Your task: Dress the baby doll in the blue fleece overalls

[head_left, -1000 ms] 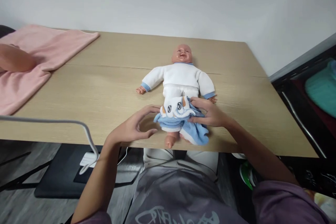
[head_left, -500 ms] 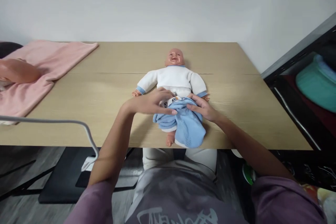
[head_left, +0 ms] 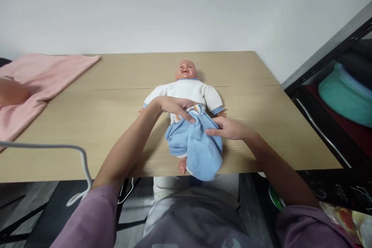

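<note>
Blue garment (head_left: 205, 155), fleecy with a white band near its top, lies in the lower middle of the frame, draped over the legs of a doll (head_left: 186, 70) that rests on its back on your wooden desk (head_left: 116, 120). Your left grip (head_left: 176, 105) reaches in from the lower left and is clamped on the upper edge of the cloth, its thumb in front and its other fingers partly hidden. Your right grip (head_left: 231, 128) is closed on the right-hand edge of the same cloth, thumb against the blue face. Just left of the lowest blue part you can see one bare foot (head_left: 182, 166), near the front edge of the desk. Around the centre of the frame, the doll wears a white top (head_left: 186, 90) with blue cuffs, its arms spread to both sides. At the upper left you have a pink cloth (head_left: 61, 68) lying on the desk, at the lower left a grey cable (head_left: 43, 145), and at the far right a turquoise container (head_left: 345, 95) on a shelf
</note>
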{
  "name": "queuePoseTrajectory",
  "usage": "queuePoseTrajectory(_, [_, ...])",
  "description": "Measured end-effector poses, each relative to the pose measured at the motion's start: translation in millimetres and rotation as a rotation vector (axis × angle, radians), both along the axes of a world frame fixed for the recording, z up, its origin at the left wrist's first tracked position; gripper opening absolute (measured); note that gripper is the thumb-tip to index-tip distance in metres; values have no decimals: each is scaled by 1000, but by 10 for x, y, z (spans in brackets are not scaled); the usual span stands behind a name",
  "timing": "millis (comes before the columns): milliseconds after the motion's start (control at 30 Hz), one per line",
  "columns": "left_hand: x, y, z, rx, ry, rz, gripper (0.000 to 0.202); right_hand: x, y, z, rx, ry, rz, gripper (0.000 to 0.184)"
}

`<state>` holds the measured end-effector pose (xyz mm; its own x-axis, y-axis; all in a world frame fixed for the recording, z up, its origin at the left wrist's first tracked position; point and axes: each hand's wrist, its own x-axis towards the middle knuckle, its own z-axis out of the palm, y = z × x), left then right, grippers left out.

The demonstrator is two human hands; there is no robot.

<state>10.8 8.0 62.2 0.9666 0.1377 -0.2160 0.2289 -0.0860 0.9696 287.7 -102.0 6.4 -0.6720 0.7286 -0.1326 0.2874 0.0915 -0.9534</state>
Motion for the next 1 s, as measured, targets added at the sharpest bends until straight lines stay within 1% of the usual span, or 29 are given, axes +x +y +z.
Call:
queuePoseTrajectory(33, [-6,-6,8,3,0,5,52,20,-21,55,21,-3,-17,46])
queuePoseTrajectory(100, [-22,-14,20,20,-2,23,54,21,-66,121,21,64,-97,45])
queuePoseTrajectory(167, [-35,-18,12,30,6,-11,47,-8,-101,119,-36,179,-188,46])
queuePoseTrajectory(233, [-40,-21,-13,42,12,-86,40,-33,-113,69,-116,291,-247,49])
queuePoseTrajectory(300, [-35,-27,-45,46,1,-127,41,-24,-102,16,-194,350,-229,50])
queuePoseTrajectory(333, [-29,-32,-58,42,-17,-122,41,-3,-91,2,-223,347,-185,50])
queuePoseTrajectory(400, [-11,-46,-74,23,-62,-97,42,63,-72,5,-256,268,-37,51])
queuePoseTrajectory(467, [12,-65,-76,9,-106,-71,45,138,-68,37,-279,139,109,52])
queuePoseTrajectory(533, [32,-85,-71,5,-122,-62,48,188,-84,68,-307,69,181,52])
queuePoseTrajectory(600, [44,-100,-73,-12,-116,-67,48,195,-110,70,-327,119,156,49])
queuePoseTrajectory(633, [47,-103,-82,-34,-110,-72,46,183,-121,57,-328,186,108,48])
queuePoseTrajectory(700, [46,-101,-121,-109,-103,-83,44,138,-132,10,-318,345,-36,51])
queuePoseTrajectory(767, [44,-88,-186,-192,-106,-97,49,88,-127,-51,-332,468,-160,58])
queuePoseTrajectory(800, [44,-80,-222,-220,-110,-102,54,70,-120,-81,-352,497,-190,61])
queuePoseTrajectory(900, [57,-65,-314,-208,-117,-79,58,73,-99,-154,-430,452,-162,65])
queuePoseTrajectory(967, [70,-65,-345,-159,-124,-29,59,113,-95,-178,-427,360,-104,66])
queuePoseTrajectory(1000, [77,-69,-352,-138,-130,-6,59,136,-96,-179,-407,309,-53,66])
